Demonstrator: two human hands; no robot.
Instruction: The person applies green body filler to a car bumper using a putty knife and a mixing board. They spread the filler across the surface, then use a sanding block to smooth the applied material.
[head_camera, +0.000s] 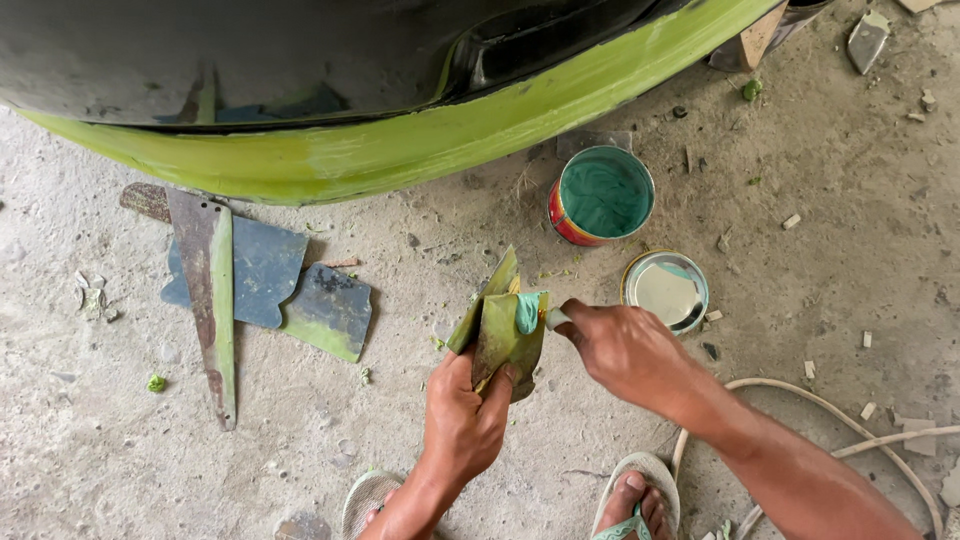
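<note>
My left hand grips two thin, putty-stained flat blades fanned upward. A lump of teal-green putty sits on the upper edge of the right blade. My right hand is closed on a small tool handle whose tip touches that putty. Just beyond my hands stands an open round tin, red on the outside and filled with green putty. Its lid lies upside down on the ground right of my right hand.
A vehicle body panel, black above and light green along its lower edge, spans the top. Flat metal scrapers and plates lie on the concrete at left. A pale hose curves at lower right. My sandalled feet are at the bottom.
</note>
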